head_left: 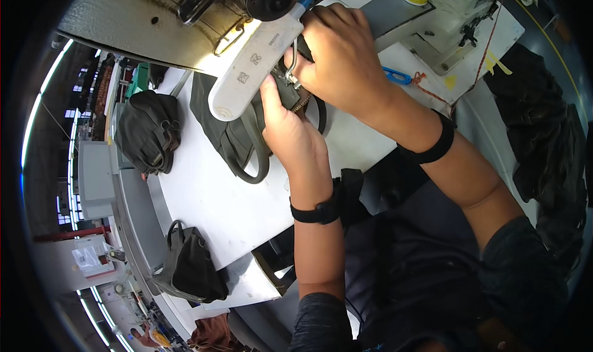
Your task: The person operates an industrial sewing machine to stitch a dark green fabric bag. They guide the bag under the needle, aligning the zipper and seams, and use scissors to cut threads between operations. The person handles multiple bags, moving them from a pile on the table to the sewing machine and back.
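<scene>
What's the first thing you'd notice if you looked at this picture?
Two hands meet in the middle at a sewing machine: the left hand and the right hand press a dark olive bag under its needle. A white lamp bar glows just above them. More dark bags wait on the white table, one at the left and one at the near edge.

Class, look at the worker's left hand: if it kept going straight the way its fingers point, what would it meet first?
Most likely the white lamp over the dark bag; the left hand points up toward it. Depth is unclear, so it might pass beneath to the sewing machine.
</scene>
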